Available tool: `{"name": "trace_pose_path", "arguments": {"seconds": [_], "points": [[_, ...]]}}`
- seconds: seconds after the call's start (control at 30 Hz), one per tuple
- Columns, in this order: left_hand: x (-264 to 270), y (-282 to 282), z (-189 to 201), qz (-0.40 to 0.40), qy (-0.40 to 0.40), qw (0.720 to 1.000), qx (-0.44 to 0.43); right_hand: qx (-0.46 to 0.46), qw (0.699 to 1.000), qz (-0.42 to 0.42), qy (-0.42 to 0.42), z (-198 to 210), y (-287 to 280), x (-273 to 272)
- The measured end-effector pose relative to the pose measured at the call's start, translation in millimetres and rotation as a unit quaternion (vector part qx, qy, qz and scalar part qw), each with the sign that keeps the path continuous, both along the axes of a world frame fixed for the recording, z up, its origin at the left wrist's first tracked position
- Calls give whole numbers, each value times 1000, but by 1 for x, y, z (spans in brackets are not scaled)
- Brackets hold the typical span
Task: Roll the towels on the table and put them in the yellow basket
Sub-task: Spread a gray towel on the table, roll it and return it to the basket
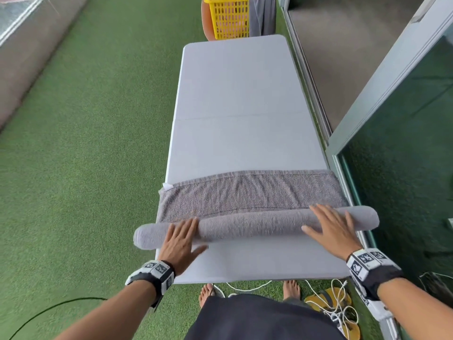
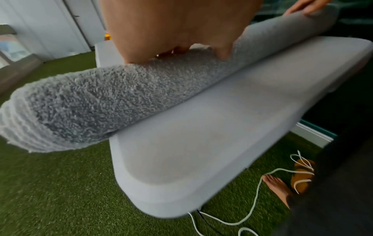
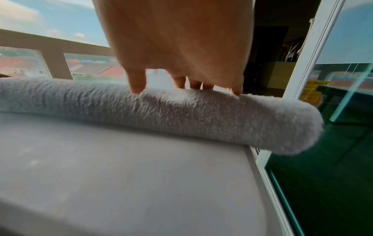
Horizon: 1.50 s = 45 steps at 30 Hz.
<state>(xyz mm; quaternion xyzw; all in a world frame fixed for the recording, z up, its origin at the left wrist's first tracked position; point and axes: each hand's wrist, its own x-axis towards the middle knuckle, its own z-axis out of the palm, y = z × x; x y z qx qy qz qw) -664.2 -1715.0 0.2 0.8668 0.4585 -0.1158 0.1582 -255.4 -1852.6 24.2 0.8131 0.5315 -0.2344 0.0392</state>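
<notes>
A grey towel [image 1: 250, 192] lies across the near part of the white table [image 1: 235, 99]. Its near portion is wound into a long roll [image 1: 252, 225] that overhangs both table sides. My left hand [image 1: 180, 241] presses flat on the roll's left part, fingers straight. My right hand [image 1: 331, 227] lies flat on the roll's right part, fingers spread. The left wrist view shows the roll [image 2: 121, 89] under the left hand [image 2: 177, 32]. In the right wrist view the right hand's fingertips [image 3: 137, 87] touch the top of the roll [image 3: 181, 115]. The yellow basket [image 1: 229, 15] stands beyond the table's far end.
Green artificial turf [image 1: 98, 143] covers the floor to the left. A sliding glass door [image 1: 404, 155] runs close along the table's right side. White cables [image 1: 326, 298] and sandals lie by my bare feet under the near edge. A grey cloth [image 1: 262, 13] hangs beside the basket.
</notes>
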Motion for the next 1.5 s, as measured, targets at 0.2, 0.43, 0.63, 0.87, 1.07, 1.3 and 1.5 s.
{"name": "trace_pose_path", "arguments": {"seconds": [0.2, 0.43, 0.63, 0.87, 1.07, 1.3, 1.5], "points": [[-3, -15, -12, -37, 30, 999, 15, -21, 997, 27, -66, -10, -26, -9], [19, 35, 12, 14, -32, 999, 38, -26, 999, -19, 4, 3, 27, 16], [14, 23, 1, -20, 1, 1000, -3, -35, 999, 21, -14, -6, 5, -2], [18, 40, 12, -17, -27, 999, 44, -68, 997, 29, -15, 8, 24, 10], [11, 30, -3, -7, -32, 999, 14, -79, 993, 64, -52, 2, 16, 4], [8, 37, 10, -42, 28, 999, 9, -102, 991, 86, -34, 3, 13, 3], [13, 76, 9, 72, -3, 997, 38, 43, 994, -30, -92, 11, 45, 29]]}}
